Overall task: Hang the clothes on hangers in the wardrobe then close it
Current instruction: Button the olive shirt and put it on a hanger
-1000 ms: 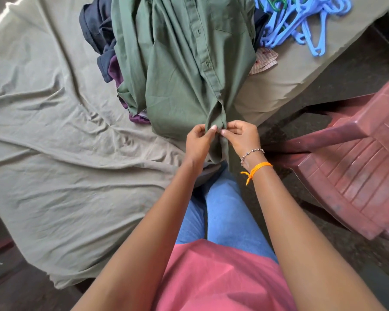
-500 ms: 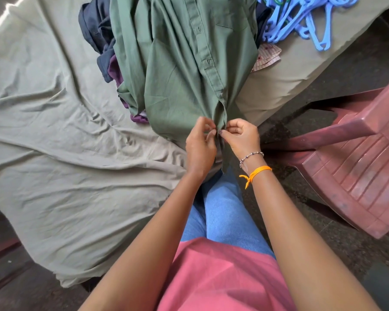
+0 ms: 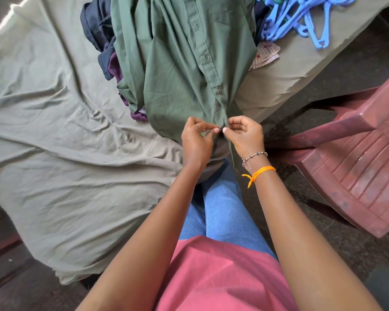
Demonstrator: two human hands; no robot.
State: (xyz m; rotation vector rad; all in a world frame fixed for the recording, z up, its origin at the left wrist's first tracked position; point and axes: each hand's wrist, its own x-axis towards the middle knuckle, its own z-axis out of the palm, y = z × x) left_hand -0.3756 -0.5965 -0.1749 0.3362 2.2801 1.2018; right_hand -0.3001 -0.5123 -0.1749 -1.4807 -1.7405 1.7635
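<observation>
Head view: green shirt (image 3: 184, 70) lies front-up on bed (image 3: 54, 153), long axis along placket, collar end far from you, hem toward you. Your left hand (image 3: 197, 142) and right hand (image 3: 245, 136) pinch placket at lowest button, 1 each side, equally near. Blue hangers (image 3: 301, 21) lie far right, well apart.

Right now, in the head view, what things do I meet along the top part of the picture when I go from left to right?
Wrinkled grey-green sheet → dark navy garment → green shirt → striped cloth → blue hangers → reddish plastic chair.
</observation>
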